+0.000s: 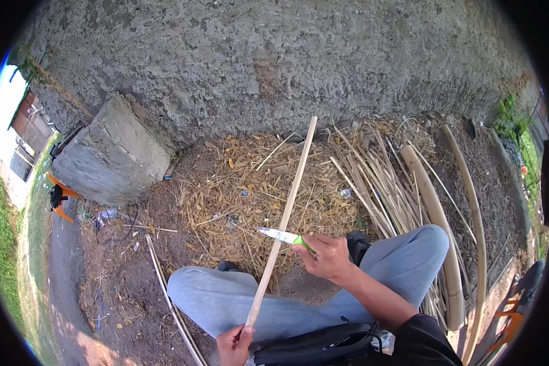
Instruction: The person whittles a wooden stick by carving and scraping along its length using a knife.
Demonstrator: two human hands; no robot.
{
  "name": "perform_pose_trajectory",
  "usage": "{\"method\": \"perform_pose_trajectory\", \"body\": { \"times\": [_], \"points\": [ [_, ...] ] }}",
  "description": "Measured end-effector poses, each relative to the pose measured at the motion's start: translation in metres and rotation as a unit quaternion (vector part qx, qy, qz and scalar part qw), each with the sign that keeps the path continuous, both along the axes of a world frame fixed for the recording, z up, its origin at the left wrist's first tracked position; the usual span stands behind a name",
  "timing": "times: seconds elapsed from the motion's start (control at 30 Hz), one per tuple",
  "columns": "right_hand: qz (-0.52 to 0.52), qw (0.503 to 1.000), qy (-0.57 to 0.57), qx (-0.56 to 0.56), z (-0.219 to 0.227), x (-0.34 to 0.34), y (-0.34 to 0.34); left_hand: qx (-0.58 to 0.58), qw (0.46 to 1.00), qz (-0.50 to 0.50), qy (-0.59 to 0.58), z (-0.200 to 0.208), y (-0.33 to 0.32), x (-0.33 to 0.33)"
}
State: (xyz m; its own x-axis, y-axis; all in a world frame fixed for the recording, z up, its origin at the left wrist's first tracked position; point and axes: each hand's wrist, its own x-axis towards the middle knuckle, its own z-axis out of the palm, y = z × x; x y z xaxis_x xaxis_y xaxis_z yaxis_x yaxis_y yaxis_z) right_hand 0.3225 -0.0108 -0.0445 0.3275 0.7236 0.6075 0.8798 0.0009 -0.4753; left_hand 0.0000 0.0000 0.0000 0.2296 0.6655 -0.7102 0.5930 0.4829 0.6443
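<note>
One pale strip [292,194], near end gripped in left hand [233,348]; right hand [326,257] holding knife [282,236] across it

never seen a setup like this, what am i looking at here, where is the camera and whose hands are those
There is no machine here: these are a person's own bare hands. The single picture comes from a wide fisheye camera worn on the head, looking down, so straight edges bend near the rim.

The left hand grips the near end of a long pale strip. The right hand holds a knife with a green handle, its blade crossing over the strip; whether it touches is hard to tell.

Dry shavings litter the ground, with a pile of thin strips and a thick pole to the right. A rough wall stands ahead.
</note>
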Motion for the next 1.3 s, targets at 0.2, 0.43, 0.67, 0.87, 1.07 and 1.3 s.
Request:
{"method": "perform_pose_trajectory", "body": {
  "times": [0.2, 0.43, 0.67, 0.87, 1.07, 1.3],
  "points": [
    [-0.047, 0.999, -0.003, 0.026, 0.000, 0.007, 0.018, 0.216, 0.973, -0.049, -0.067, 0.013, -0.009, 0.000],
    [-0.109, 0.992, 0.051, -0.020, -0.005, 0.022, 0.021, 0.258, 0.960, -0.077, -0.069, 0.008, -0.019, -0.025],
    [-0.182, 0.981, 0.054, -0.047, -0.014, 0.072, 0.021, 0.207, 0.976, -0.060, -0.041, 0.007, -0.032, -0.070],
    [-0.188, 0.981, 0.050, -0.012, -0.025, 0.083, 0.024, 0.211, 0.973, -0.091, -0.035, 0.020, -0.032, -0.093],
    [-0.080, 0.479, 0.861, 0.149, -0.082, 0.158, 0.009, 0.251, 0.963, -0.098, 0.013, 0.017, -0.024, -0.108],
    [-0.121, 0.919, 0.375, -0.020, -0.095, 0.045, 0.021, 0.374, 0.926, -0.049, -0.005, -0.016, -0.025, -0.054]
  ]
}}
